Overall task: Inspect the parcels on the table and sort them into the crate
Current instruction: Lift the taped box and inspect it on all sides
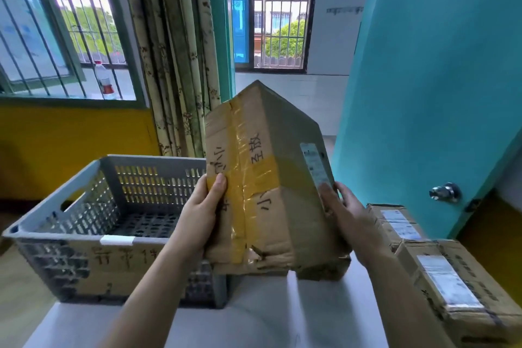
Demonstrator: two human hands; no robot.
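Observation:
I hold a worn cardboard parcel upright above the white table, tilted with one corner pointing up. It has yellow tape, black handwriting and a white label on its right face. My left hand grips its left edge, thumb on the taped face. My right hand grips the right side, thumb on the label. The grey perforated crate stands to the left with nothing showing inside and a cardboard sign with handwriting on its front wall. Two more labelled parcels lie at the right: one behind, one nearer.
A teal door with a metal knob stands open at the right. Barred windows and a patterned curtain are behind the crate. A plastic bottle stands on the left sill.

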